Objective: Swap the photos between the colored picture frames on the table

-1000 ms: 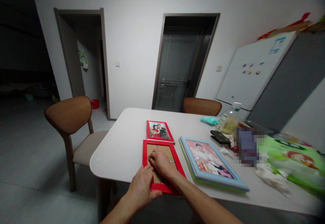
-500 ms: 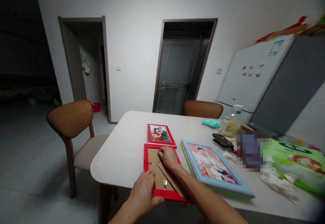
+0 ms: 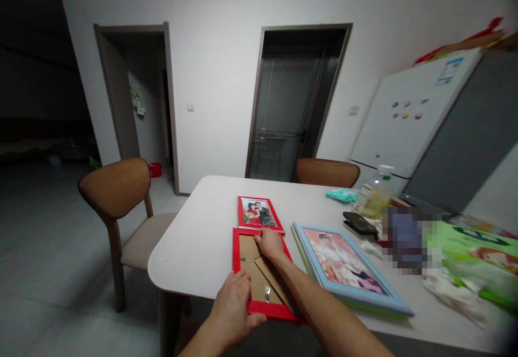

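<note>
A red picture frame (image 3: 272, 309) lies face down at the table's near edge, its brown backboard (image 3: 250, 276) upward. A fold-out stand (image 3: 270, 277) and small metal clips show on the back. My left hand (image 3: 234, 298) is closed on the frame's near left corner, thumb along the near side. My right hand (image 3: 270, 244) is over the far part of the backboard with fingers curled and pinched; what they grip is hidden. Just beyond lies a second red picture frame (image 3: 277, 220), photo side up, showing a couple.
Right of my hands is a stack topped by a light blue picture frame (image 3: 332, 288). Farther right are a black phone (image 3: 360, 223), a plastic bottle (image 3: 370, 197), crumpled tissues (image 3: 455, 297) and a green tissue pack (image 3: 473, 238). A wooden chair (image 3: 117, 189) stands at left.
My right hand has shifted slightly at the far end of the backboard, and its fingers now cover the metal piece that showed there. My left hand keeps its hold. The view has moved slightly.
</note>
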The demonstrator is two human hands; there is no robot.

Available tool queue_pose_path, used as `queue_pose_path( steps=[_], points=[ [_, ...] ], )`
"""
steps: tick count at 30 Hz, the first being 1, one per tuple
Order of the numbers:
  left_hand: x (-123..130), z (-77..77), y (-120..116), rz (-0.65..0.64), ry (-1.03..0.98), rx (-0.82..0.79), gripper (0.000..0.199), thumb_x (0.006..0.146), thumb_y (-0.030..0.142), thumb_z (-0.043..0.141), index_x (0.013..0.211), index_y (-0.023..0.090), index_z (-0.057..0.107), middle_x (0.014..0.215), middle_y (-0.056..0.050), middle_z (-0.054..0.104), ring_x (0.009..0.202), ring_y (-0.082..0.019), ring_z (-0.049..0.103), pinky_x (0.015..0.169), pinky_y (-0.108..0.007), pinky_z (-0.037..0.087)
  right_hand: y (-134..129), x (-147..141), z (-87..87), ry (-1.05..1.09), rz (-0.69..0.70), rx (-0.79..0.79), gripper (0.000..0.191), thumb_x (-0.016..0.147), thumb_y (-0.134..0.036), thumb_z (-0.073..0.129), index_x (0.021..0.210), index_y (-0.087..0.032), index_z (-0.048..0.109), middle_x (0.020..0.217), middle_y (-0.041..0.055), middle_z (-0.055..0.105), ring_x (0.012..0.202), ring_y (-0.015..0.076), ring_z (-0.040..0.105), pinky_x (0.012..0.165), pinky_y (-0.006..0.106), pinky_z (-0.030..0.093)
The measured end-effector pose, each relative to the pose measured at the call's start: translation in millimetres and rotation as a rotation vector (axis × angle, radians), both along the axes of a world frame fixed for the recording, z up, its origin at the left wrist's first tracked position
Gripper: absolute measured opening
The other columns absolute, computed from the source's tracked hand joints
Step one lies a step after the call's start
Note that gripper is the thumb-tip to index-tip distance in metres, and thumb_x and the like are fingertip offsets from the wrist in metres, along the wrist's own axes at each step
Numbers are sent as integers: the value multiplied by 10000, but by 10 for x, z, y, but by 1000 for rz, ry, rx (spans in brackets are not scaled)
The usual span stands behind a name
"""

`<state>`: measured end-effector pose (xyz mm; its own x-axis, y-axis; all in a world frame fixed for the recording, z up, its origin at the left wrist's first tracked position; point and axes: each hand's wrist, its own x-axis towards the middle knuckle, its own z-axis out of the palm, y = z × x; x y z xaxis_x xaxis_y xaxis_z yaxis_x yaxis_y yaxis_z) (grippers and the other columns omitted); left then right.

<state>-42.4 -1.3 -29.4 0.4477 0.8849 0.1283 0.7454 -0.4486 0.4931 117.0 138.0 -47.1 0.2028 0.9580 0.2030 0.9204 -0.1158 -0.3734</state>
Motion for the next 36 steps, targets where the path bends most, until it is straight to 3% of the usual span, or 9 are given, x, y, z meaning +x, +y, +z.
queue_pose_path(
  steps=[10,16,21,23,27,30,32,34,36],
  points=[
    [134,8,-51,-65,64,26,660,524,308,727,1109,111,494,1287,-149,387,1194,-282,317,1016,-414,210,-59,156,107,158,114,104,182,695,-191,474,648,-150,644,692,64,665,637,131,564,566,200,336],
    [270,46,-56,-68,114,6,572,558,228,700,1084,112,507,1269,-155,409,1180,-286,341,1002,-424,241,-182,54,165,312,211,164,194,670,-170,459,593,-144,635,644,56,661,597,127,559,563,203,353],
    [156,99,-33,-85,115,24,551,618,165,645,1131,101,454,1227,-166,455,1162,-276,371,1004,-461,214,-429,218,327,471,232,232,256,711,-278,429,764,-153,647,779,53,670,712,145,585,646,223,407],
    [77,146,-28,-66,56,61,498,619,145,636,1088,102,477,1214,-174,463,1146,-284,388,990,-464,241,-583,335,374,636,161,268,322,727,-337,408,876,-146,621,849,67,659,757,160,585,655,245,424],
    [5,308,-72,-32,-257,113,203,675,160,570,874,159,533,1108,-131,544,1034,-252,490,891,-401,379,-962,320,371,1298,52,236,353,644,-402,529,879,-150,606,801,68,655,704,185,587,605,281,445],
    [98,410,-157,-22,-535,84,90,725,190,513,816,187,511,1085,-104,557,1004,-227,512,851,-366,409,-1250,34,305,1679,283,52,332,651,-396,547,870,-154,604,821,69,645,706,179,585,639,300,447],
    [216,421,-217,-34,-670,63,63,742,229,500,793,192,502,1107,-107,546,1036,-233,495,865,-373,396,-1382,-187,259,1856,425,-159,279,684,-390,525,838,-170,601,765,49,631,690,158,576,648,289,442],
    [348,401,-263,-40,-752,51,83,744,265,504,781,191,497,1126,-119,534,1075,-247,466,889,-389,374,-1440,-339,232,1973,446,-140,197,674,-387,539,719,-200,585,642,7,590,627,133,555,608,260,437],
    [474,395,-282,-45,-808,47,108,747,294,506,769,189,496,1149,-128,516,1112,-256,431,904,-390,360,-1440,-366,239,1956,393,6,180,653,-391,558,635,-212,554,539,-23,536,541,115,519,544,236,425]
  ],
)
